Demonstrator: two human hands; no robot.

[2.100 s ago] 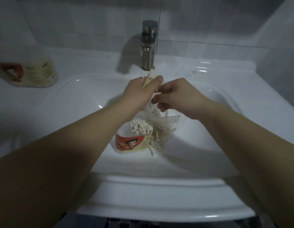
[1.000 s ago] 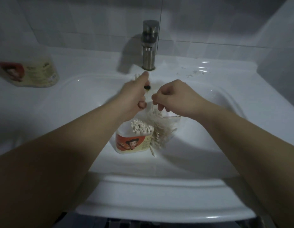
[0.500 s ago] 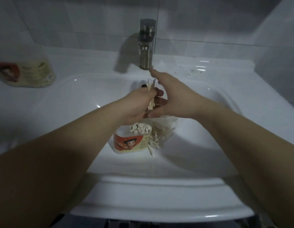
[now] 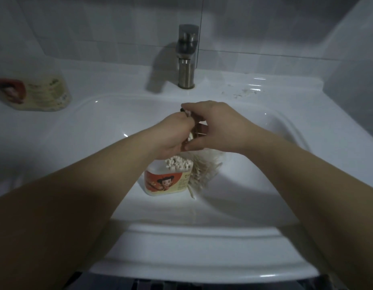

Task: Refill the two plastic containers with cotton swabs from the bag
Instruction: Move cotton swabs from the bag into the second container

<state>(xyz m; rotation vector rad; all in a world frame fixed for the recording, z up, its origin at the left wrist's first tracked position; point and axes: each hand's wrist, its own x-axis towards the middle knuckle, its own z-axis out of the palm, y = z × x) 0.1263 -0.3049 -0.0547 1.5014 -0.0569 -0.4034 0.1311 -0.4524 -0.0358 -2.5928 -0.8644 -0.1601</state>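
Head view: far left, a second container (image 4: 35, 93) sits on the counter (image 4: 118, 80). Left hand (image 4: 171, 137) grips a bunch of cotton swabs (image 4: 189, 137) above the sink's container (image 4: 168, 181). Right hand (image 4: 217, 126) curls over that bunch, bag (image 4: 204, 170) beneath. Likely squaring the bunch; next, lower it upright into the container's remaining gap.
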